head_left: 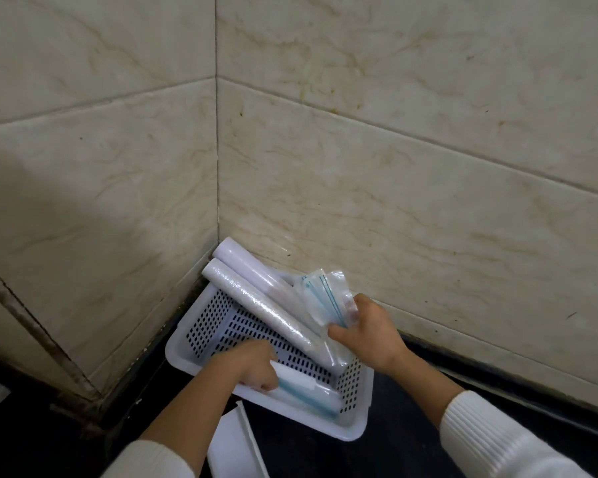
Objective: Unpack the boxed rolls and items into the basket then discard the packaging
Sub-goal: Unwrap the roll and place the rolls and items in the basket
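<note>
A white perforated plastic basket point(201, 326) sits on a dark counter in the corner of two tiled walls. Two long white rolls point(263, 301) lean in it, their upper ends resting against the corner. My right hand point(370, 331) grips a bundle of clear plastic bags with blue strips point(320, 294) above the basket's right side. My left hand point(252, 369) is closed on a smaller white roll with a blue band point(311, 391) lying along the basket's near side.
A flat white piece of packaging point(232, 446) lies on the dark counter just in front of the basket. Beige marble-pattern wall tiles point(394, 184) close in the left and back sides. The dark counter point(411, 443) extends to the right.
</note>
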Demonstrator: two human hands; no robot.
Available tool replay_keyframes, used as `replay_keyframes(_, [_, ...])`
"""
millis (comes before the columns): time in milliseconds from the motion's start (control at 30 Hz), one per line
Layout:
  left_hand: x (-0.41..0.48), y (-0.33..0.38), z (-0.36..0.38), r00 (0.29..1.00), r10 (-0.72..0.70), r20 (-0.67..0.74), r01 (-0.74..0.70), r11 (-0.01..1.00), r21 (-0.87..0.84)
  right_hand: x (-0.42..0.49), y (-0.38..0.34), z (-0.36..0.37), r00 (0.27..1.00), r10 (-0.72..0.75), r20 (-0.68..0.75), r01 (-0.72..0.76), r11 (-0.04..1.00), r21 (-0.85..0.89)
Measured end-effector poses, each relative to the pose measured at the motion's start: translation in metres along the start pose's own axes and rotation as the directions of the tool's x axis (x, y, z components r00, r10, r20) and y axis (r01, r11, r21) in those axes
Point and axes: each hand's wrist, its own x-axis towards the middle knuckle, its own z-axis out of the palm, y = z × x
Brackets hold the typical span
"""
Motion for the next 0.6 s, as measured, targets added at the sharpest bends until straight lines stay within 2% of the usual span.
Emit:
replay_keyframes(67, [0.000,0.001,0.001,0.999,0.025,0.025,-0.022,0.996,-0.091,0.001,0.002,0.002,1.000,0.012,-0.008,-0.012,1.000,-0.003])
replay_keyframes(200, [0.009,0.001,0.012,1.000,-0.021,-0.017,0.022,0.999,0.039,-0.001,-0.002,0.015,0.999,-0.017,0.039,0.018,0.999,-0.027])
replay_keyframes(267, [0.010,0.001,0.012,0.996,-0.071,-0.057,0.072,0.997,0.026,0.000,-0.007,0.022,0.996,-0.047,0.077,0.048,0.999,-0.009])
replay_keyframes(333, [0.002,-0.003,0.003,0.991,-0.064,-0.114,0.063,0.998,-0.012,0.002,-0.015,0.028,0.992,-0.089,0.092,0.090,0.996,-0.010])
replay_keyframes(400, [-0.011,-0.014,-0.007,0.963,-0.010,-0.268,0.003,1.000,-0.029,0.006,-0.024,0.036,0.987,-0.120,0.111,0.122,0.993,-0.011])
replay_keyframes(433, [-0.019,-0.022,-0.010,0.913,0.021,-0.408,-0.036,0.999,-0.029,0.008,-0.029,0.042,0.984,-0.129,0.123,0.132,0.991,-0.015])
replay_keyframes(467, [-0.026,-0.032,-0.011,0.819,0.044,-0.572,-0.062,0.998,-0.012,0.010,-0.034,0.049,0.981,-0.140,0.137,0.145,0.989,-0.026])
replay_keyframes(533, [-0.041,-0.051,-0.010,0.555,0.047,-0.830,-0.070,0.997,0.010,0.014,-0.044,0.065,0.969,-0.147,0.200,0.163,0.984,-0.065])
replay_keyframes(567, [-0.046,-0.060,-0.007,0.470,0.015,-0.883,-0.071,0.997,-0.021,0.015,-0.050,0.075,0.958,-0.145,0.248,0.170,0.982,-0.082])
replay_keyframes(600, [-0.050,-0.067,-0.004,0.446,-0.030,-0.895,-0.072,0.995,-0.070,0.015,-0.055,0.085,0.943,-0.139,0.304,0.178,0.978,-0.105])
